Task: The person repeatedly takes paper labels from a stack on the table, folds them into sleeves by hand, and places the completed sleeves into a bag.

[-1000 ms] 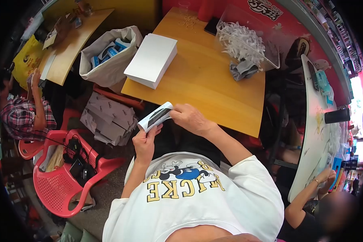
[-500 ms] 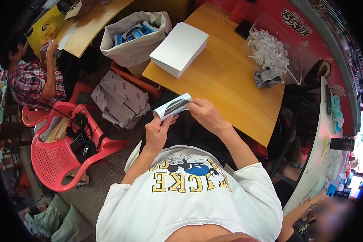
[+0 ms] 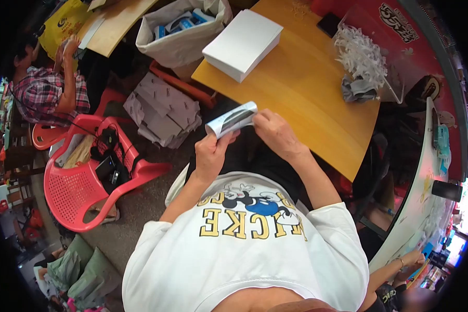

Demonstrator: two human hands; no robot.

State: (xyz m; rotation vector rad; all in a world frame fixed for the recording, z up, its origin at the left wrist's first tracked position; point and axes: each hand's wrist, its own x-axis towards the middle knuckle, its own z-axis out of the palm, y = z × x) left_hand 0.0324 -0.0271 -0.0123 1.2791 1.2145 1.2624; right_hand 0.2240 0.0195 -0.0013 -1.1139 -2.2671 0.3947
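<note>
A curled, rolled-up sheet of white paper [image 3: 228,117] with a dark printed picture is held in front of my body, just off the near edge of the table. My left hand [image 3: 210,156] grips its lower left end, thumb and fingers closed around it. At the right end, my right hand [image 3: 276,136] pinches the paper's edge, its fingertips partly hidden. Beyond both hands, a thick stack of white paper [image 3: 247,39] lies on the yellow wooden table [image 3: 307,83].
A clear bin of white paper strips [image 3: 361,57] and a grey cloth [image 3: 358,89] sit at the table's right. Left are a cloth bag with blue-and-white packets [image 3: 179,49], a brown paper bundle [image 3: 164,109] and a red chair [image 3: 78,195]. Two people sit nearby.
The whole view has shifted, so the surroundings appear higher and farther right. Both hands keep their hold on the rolled sheet, with little visible change between them.
</note>
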